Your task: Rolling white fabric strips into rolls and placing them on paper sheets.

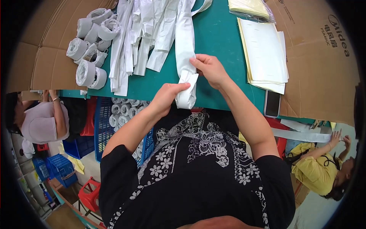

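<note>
A long white strip (185, 42) of thin, fabric-like material runs toward me over the green table, its near end folded into a loop. My left hand (169, 97) pinches that folded end at the table's near edge, thumb on top. Higher up, my right hand (209, 68) grips the strip's right edge between thumb and fingers. Several more white strips (143, 34) lie side by side just left of it. Rolled white coils (85, 72) are heaped at the table's far left.
Paper sheets (264, 53) and a phone (272, 103) lie on the right, beside cardboard (316, 72). More cardboard (49, 45) stands at left. A blue crate (103, 122) with several white rolls is below the table edge. Co-workers sit left (44, 118) and right (318, 168); a red stool (90, 194) stands lower left.
</note>
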A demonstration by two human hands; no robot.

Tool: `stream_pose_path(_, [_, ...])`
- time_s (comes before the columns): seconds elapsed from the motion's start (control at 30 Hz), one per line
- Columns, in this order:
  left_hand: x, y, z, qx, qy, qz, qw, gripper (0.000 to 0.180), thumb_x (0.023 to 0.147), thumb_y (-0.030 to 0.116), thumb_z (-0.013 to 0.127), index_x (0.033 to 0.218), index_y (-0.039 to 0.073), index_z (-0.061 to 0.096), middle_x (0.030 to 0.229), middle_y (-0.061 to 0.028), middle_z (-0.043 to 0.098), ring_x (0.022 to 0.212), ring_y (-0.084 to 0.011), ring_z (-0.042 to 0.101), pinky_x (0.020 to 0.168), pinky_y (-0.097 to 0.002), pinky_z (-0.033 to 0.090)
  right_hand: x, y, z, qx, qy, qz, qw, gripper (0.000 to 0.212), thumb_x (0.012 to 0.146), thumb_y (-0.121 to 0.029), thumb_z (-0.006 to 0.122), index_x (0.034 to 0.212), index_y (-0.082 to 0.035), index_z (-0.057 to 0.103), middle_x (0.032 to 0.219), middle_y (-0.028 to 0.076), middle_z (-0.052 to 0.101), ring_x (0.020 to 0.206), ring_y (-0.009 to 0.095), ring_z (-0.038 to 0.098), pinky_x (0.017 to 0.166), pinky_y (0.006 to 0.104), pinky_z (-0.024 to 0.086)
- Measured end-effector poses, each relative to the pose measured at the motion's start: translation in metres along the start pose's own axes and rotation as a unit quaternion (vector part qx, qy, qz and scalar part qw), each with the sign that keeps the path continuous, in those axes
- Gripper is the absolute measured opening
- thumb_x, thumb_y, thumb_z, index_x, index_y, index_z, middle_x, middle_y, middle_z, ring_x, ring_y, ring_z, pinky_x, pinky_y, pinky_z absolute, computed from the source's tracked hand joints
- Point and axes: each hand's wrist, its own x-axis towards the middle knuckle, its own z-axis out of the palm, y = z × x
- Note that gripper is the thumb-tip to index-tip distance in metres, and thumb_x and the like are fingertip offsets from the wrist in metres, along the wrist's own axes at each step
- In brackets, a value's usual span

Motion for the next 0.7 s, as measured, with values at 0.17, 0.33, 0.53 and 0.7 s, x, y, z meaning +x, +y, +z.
stream_pose_path(0.17, [0.008,0.001,-0.002,-0.197,-0.019,-0.092,0.976,0.024,0.088,0.017,0.05,0.102,-0.001,0.057,0.088,-0.0079,0.064,0.071,-0.0176,0.064,0.066,-0.0306,0.053,-0.019,-0.004,-0.018,-0.211,-0.109,-0.074,0.968,0.02,0.086,-0.02,0.062,0.087,0.0,0.064,0.071,-0.002,0.057,0.062,0.006,0.049,0.057,0.0235,0.04])
stream_pose_path(0.33, [0.011,0.003,0.0,-0.223,-0.032,-0.117,0.967,0.031,0.091,0.025,0.046,0.103,-0.002,0.056,0.085,-0.007,0.065,0.071,-0.0165,0.064,0.062,-0.0278,0.055,-0.03,-0.009,-0.025,-0.425,-0.151,-0.121,0.884,0.02,0.082,-0.022,0.065,0.085,-0.003,0.064,0.061,0.003,0.055,0.058,0.007,0.048,0.052,0.0258,0.039])
stream_pose_path(0.53, [0.013,0.023,-0.008,-0.286,-0.197,-0.154,0.925,0.057,0.095,0.045,0.033,0.104,-0.007,0.054,0.086,-0.0125,0.065,0.075,-0.0212,0.066,0.06,-0.029,0.056,-0.042,-0.005,-0.02,-0.418,-0.038,-0.135,0.898,0.022,0.082,-0.02,0.065,0.09,0.001,0.064,0.069,0.005,0.063,0.057,0.006,0.053,0.052,0.0223,0.042])
stream_pose_path(0.7, [0.011,-0.001,-0.036,-0.228,-0.087,0.028,0.969,0.048,0.093,0.034,0.049,0.118,-0.007,0.05,0.113,-0.018,0.057,0.085,-0.0227,0.063,0.074,-0.0261,0.053,-0.048,0.019,-0.025,0.001,0.106,0.044,0.993,0.021,0.086,-0.018,0.06,0.092,0.001,0.064,0.08,0.006,0.066,0.067,0.014,0.062,0.058,0.0252,0.049])
